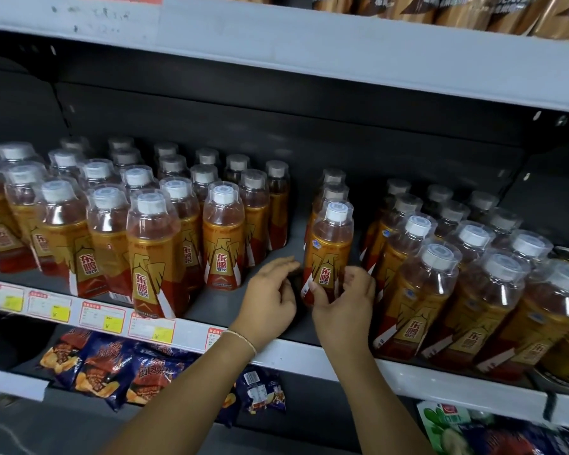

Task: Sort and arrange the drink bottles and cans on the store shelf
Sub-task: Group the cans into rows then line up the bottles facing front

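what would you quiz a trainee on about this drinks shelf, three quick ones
1. True or false: the right hand grips the front bottle by its cap.
2. Which wrist wears the bracelet? A left, B right, C both
3. Fill in: the shelf below, at left, holds ____.

Key: 1 false, it grips low on the body; 2 A; 3 snack bags
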`<action>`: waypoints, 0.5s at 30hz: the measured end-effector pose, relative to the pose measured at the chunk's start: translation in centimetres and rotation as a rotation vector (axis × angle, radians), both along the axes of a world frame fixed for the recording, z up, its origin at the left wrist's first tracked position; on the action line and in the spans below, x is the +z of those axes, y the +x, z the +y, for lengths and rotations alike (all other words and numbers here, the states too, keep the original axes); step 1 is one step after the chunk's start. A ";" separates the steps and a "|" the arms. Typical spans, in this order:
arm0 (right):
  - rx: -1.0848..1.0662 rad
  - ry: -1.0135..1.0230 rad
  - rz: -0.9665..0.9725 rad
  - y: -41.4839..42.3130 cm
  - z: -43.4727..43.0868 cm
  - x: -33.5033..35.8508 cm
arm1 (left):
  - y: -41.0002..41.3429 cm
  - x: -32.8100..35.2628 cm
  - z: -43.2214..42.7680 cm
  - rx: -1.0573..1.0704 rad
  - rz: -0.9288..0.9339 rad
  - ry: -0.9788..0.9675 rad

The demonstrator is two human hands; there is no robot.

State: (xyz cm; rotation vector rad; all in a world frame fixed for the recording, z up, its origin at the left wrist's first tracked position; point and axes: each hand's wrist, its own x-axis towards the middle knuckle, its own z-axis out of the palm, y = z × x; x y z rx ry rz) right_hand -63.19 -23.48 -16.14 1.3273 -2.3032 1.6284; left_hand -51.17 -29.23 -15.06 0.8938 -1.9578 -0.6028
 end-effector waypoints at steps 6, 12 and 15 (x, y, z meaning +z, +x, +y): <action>-0.032 -0.072 0.513 1.3 0.2 -0.2 | 3.7 0.4 0.9 0.103 0.063 -0.073; 0.385 0.083 0.275 5.6 -3.4 0.4 | 6.7 2.4 0.6 0.245 0.138 -0.110; 0.526 0.249 0.024 7.8 -6.2 1.2 | 7.4 3.0 0.6 0.267 0.089 -0.095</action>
